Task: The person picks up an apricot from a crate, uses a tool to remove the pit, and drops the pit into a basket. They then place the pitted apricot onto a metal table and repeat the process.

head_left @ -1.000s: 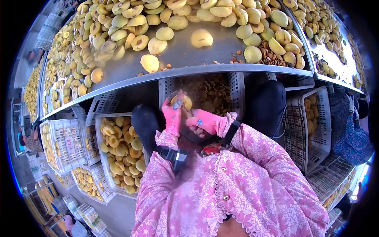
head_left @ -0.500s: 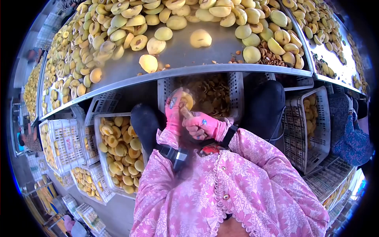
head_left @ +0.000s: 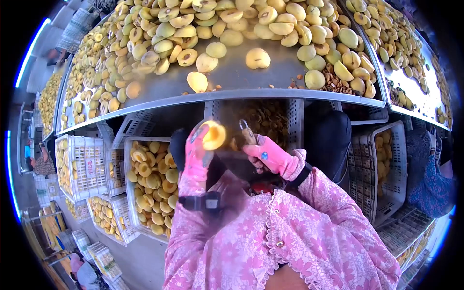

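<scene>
In a pink glove, my left hand (head_left: 194, 157) is closed around a yellow peach half (head_left: 214, 136), whose hollowed cut side faces up. My right hand (head_left: 273, 157), also gloved in pink, grips the wooden handle of a pitting tool (head_left: 248, 134). A metal wire loop at the tool's tip points away from me, a short distance from the peach half. Beneath both hands, between my knees, stands a crate (head_left: 295, 121) with brownish scraps in it.
A metal table (head_left: 232, 75) ahead carries heaps of peach halves, with loose pits (head_left: 336, 82) near its edge. To my left is a white crate (head_left: 126, 183) full of peach halves; another crate (head_left: 398, 164) stands right. A co-worker's blue sleeve (head_left: 427, 186) shows far right.
My hands have moved apart. The pitting tool, at the peach half before, is now away from it, and the fruit's hollow has turned into view. The camera view has shifted slightly.
</scene>
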The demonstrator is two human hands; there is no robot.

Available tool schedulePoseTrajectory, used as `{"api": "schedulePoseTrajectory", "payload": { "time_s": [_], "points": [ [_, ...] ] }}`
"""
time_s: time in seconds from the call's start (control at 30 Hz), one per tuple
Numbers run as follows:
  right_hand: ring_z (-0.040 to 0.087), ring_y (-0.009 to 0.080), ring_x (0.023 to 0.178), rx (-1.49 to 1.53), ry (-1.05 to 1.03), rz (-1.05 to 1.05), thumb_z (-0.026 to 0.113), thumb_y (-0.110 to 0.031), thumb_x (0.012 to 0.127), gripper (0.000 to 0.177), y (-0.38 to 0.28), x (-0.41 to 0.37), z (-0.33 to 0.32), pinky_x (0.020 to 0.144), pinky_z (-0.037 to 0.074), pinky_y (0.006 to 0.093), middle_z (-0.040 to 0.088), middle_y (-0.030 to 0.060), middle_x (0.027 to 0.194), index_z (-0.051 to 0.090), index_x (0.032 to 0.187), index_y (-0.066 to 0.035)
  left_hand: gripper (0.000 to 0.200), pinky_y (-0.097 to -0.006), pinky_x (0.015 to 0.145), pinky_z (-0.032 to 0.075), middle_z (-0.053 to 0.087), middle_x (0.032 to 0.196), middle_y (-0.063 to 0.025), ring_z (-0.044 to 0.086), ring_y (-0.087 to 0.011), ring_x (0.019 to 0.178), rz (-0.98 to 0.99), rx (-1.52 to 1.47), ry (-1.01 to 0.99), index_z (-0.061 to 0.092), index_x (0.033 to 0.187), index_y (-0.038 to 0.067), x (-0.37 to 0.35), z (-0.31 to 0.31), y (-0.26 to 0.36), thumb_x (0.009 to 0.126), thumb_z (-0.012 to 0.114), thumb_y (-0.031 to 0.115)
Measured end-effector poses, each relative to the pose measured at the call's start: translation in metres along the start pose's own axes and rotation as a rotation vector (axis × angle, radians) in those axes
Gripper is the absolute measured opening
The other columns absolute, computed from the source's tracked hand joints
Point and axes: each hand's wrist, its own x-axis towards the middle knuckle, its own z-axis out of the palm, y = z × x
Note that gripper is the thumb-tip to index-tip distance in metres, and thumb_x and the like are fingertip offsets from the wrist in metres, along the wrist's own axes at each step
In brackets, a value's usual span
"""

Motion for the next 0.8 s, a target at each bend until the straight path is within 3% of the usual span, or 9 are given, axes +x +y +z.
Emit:
{"api": "schedulePoseTrajectory", "payload": {
  "time_s": [0.1, 0.17, 0.2, 0.27, 0.53, 0.6, 0.63, 0.73, 0.8],
  "points": [
    [0.039, 0.0076, 0.044, -0.057, 0.038, -0.011, 0.056, -0.018, 0.085, 0.017, -0.013, -0.027, -0.007, 0.039, 0.033, 0.0245, 0.044, -0.0009, 0.061, 0.043, 0.09, -0.009, 0.031, -0.0294, 0.082, 0.051, 0.064, 0.1, -0.0135, 0.063, -0.0203, 0.092, 0.127, 0.323, 0.204, 0.058, 0.111, -0.005, -0.036, -0.045, 0.072, 0.086, 0.059, 0.014],
    [0.038, 0.0074, 0.044, -0.078, 0.02, -0.034, 0.056, -0.018, 0.085, 0.016, -0.01, -0.033, -0.011, 0.039, 0.033, 0.0238, 0.044, -0.0011, 0.06, 0.043, 0.089, -0.01, 0.032, -0.0304, 0.078, 0.05, 0.066, 0.1, -0.0142, 0.064, -0.0232, 0.088, 0.398, 1.287, 0.113, 0.062, 0.108, 0.001, -0.053, -0.093, 0.117, 0.081, 0.064, 0.018],
    [0.038, 0.0072, 0.043, -0.085, 0.013, -0.045, 0.056, -0.018, 0.085, 0.016, -0.009, -0.034, -0.012, 0.039, 0.033, 0.0235, 0.044, -0.0013, 0.06, 0.043, 0.088, -0.01, 0.033, -0.0337, 0.08, 0.049, 0.065, 0.103, -0.0135, 0.064, -0.0269, 0.09, 0.155, 1.574, 0.215, 0.061, 0.109, 0.003, -0.057, -0.117, 0.131, 0.079, 0.064, 0.015],
    [0.04, 0.0068, 0.045, -0.087, -0.009, -0.042, 0.058, -0.018, 0.084, 0.016, -0.013, -0.034, -0.004, 0.041, 0.035, 0.0223, 0.045, -0.0014, 0.061, 0.045, 0.088, -0.008, 0.036, -0.0355, 0.087, 0.047, 0.063, 0.108, -0.0135, 0.06, -0.0295, 0.099, 0.348, 1.612, 0.3, 0.059, 0.113, 0.006, -0.043, -0.145, 0.137, 0.077, 0.062, 0.008],
    [0.04, 0.0071, 0.04, -0.118, 0.023, -0.126, 0.058, -0.018, 0.084, 0.02, -0.025, -0.037, -0.002, 0.038, 0.035, 0.0217, 0.045, -0.0008, 0.057, 0.042, 0.087, -0.008, 0.051, -0.0359, 0.093, 0.045, 0.058, 0.115, -0.0135, 0.056, -0.0306, 0.107, 1.042, 1.757, -0.514, 0.058, 0.118, 0.013, 0.117, 0.039, 0.133, 0.07, 0.057, -0.005],
    [0.039, 0.007, 0.04, -0.09, 0.031, -0.14, 0.058, -0.018, 0.084, 0.02, -0.029, -0.042, -0.006, 0.038, 0.035, 0.0215, 0.044, -0.0011, 0.056, 0.041, 0.087, -0.009, 0.047, -0.0309, 0.083, 0.047, 0.058, 0.118, -0.0072, 0.061, -0.0206, 0.095, -0.078, 1.346, -0.404, 0.058, 0.117, 0.012, 0.141, 0.061, 0.13, 0.072, 0.062, -0.003],
    [0.041, 0.007, 0.041, -0.095, 0.028, -0.14, 0.058, -0.018, 0.085, 0.02, -0.029, -0.043, -0.009, 0.038, 0.035, 0.0212, 0.045, -0.0005, 0.058, 0.042, 0.092, -0.008, 0.039, -0.0266, 0.074, 0.048, 0.063, 0.103, -0.0073, 0.06, -0.0134, 0.085, 0.236, 1.227, -0.549, 0.059, 0.112, 0.005, 0.158, 0.042, 0.116, 0.075, 0.069, 0.01],
    [0.042, 0.0067, 0.043, -0.055, 0.01, -0.161, 0.058, -0.018, 0.085, 0.023, -0.034, -0.049, -0.011, 0.039, 0.035, 0.0206, 0.048, 0.001, 0.063, 0.043, 0.098, -0.007, 0.034, -0.0267, 0.07, 0.052, 0.063, 0.095, -0.0082, 0.061, -0.0158, 0.081, 0.454, 1.25, -0.31, 0.059, 0.105, 0.001, 0.138, 0.053, 0.114, 0.076, 0.071, 0.015],
    [0.044, 0.0067, 0.045, -0.116, 0.031, -0.169, 0.058, -0.018, 0.086, 0.027, -0.036, -0.047, -0.012, 0.039, 0.036, 0.0205, 0.05, 0.0022, 0.067, 0.042, 0.104, -0.006, 0.041, -0.0308, 0.069, 0.054, 0.061, 0.099, -0.0097, 0.062, -0.02, 0.086, 0.217, 0.717, -0.232, 0.053, 0.111, 0.0, 0.114, 0.059, 0.109, 0.077, 0.072, 0.015]
  ]
}}
